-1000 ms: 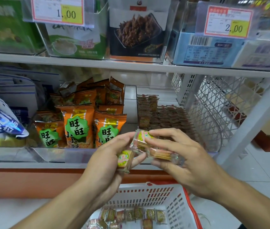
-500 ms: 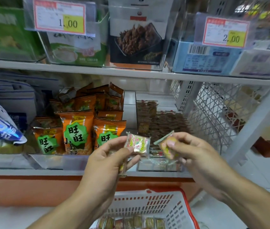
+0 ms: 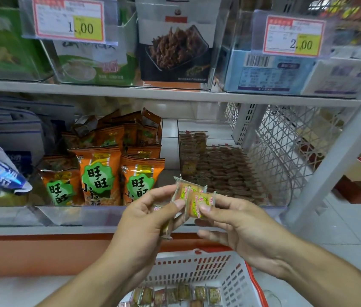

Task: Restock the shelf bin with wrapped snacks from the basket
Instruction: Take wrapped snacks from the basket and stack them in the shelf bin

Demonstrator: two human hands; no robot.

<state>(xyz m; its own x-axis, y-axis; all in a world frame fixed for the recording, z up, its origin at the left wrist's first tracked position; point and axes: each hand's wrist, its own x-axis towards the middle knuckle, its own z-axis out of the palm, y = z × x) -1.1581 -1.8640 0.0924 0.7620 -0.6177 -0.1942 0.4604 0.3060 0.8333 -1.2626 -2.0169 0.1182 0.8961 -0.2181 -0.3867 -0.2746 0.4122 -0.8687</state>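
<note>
Partly restocked, by the look of it: clear shelf bin (image 3: 283,173) on the right of the lower shelf already lined with rows of wrapped snacks (image 3: 223,167), with room left at its near end. More snacks (image 3: 175,292) lying in the white basket (image 3: 237,282) below, so plenty left to move. Left hand (image 3: 144,222) pinching one packet (image 3: 180,191) between thumb and forefinger, with another packet tucked lower in the curled fingers. Right hand (image 3: 243,227) pinching a second packet (image 3: 200,203), thumb on its face, remaining fingers loosely spread. Both packets overlapping, held just in front of the bin, not yet inside
</note>
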